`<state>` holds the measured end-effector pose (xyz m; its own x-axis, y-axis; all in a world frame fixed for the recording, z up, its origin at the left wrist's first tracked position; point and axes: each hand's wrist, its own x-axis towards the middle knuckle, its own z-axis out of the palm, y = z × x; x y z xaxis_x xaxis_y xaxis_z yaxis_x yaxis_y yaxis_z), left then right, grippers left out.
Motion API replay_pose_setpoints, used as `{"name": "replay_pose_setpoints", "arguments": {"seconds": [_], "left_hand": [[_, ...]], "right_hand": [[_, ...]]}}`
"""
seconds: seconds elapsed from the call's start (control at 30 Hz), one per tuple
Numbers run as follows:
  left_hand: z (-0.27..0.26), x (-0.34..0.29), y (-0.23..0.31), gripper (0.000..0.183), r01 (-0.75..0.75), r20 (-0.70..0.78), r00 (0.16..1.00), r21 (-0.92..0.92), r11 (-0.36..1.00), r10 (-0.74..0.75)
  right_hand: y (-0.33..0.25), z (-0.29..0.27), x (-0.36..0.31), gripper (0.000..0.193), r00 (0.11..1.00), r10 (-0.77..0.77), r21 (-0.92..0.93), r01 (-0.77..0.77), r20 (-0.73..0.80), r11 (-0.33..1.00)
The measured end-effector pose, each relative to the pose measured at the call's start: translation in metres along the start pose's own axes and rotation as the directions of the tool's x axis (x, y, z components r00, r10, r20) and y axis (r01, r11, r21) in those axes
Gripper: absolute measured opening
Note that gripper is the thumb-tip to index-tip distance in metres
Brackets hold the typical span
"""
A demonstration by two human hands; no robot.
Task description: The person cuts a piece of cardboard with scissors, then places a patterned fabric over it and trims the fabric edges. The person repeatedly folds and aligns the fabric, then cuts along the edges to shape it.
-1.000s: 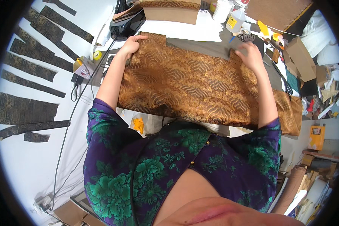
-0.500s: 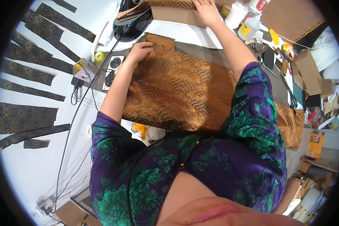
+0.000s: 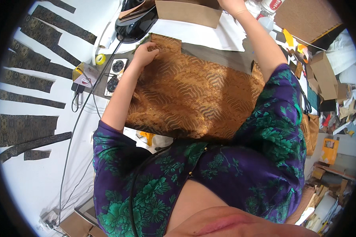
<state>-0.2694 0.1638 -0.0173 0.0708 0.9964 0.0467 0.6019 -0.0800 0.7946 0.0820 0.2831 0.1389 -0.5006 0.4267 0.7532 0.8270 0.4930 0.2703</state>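
A bronze-gold brocade cloth (image 3: pixel 194 91) with a wavy pattern lies spread before me on a dark work surface. My left hand (image 3: pixel 145 54) rests on its far left part, below a narrow projecting tab; the fingers are bent and spaced, with no fold visibly gripped. My right arm stretches far forward. At the picture's upper edge, my right hand (image 3: pixel 231 4) is beside an open cardboard box (image 3: pixel 188 14), and its fingers are cut off from view. The cloth's near edge reaches my body, and my right sleeve covers its right side.
A black iron (image 3: pixel 136 27) stands beyond my left hand, near white paper (image 3: pixel 229 35). A power strip (image 3: pixel 116 71), yellow tape roll (image 3: pixel 100 59) and cables lie leftward. Bottles (image 3: pixel 266 19) stand far right. Dark patterned fabric pieces (image 3: pixel 39 83) cover the left wall.
My right hand has moved forward and rightward, up to the picture's edge. The gold cloth strip by the box is out of view. My left fingers are more bent, at nearly the same spot.
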Motion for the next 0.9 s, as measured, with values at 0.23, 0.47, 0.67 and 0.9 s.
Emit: {"name": "replay_pose_setpoints", "arguments": {"seconds": [0.23,0.47,0.67,0.9], "left_hand": [[0.010,0.076,0.083,0.042,-0.493,-0.015,0.796,0.564,0.663,0.605],[0.054,0.229,0.059,0.031,-0.446,-0.078,0.688,0.739,0.504,0.722],[0.040,0.210,0.096,0.019,-0.616,-0.320,0.460,0.557,0.557,0.828],[-0.006,0.074,0.220,0.025,-0.595,-0.122,0.659,0.519,0.614,0.742]], "right_hand": [[-0.019,-0.081,-0.020,0.040,0.997,0.080,0.061,-0.079,-0.020,0.995],[-0.027,-0.141,-0.035,0.044,0.997,0.023,0.058,-0.018,-0.079,0.998],[-0.006,-0.179,-0.057,0.048,0.992,0.075,-0.037,-0.079,-0.105,0.996],[-0.003,-0.219,-0.051,0.044,0.980,0.058,-0.021,-0.064,-0.193,0.998]]}}
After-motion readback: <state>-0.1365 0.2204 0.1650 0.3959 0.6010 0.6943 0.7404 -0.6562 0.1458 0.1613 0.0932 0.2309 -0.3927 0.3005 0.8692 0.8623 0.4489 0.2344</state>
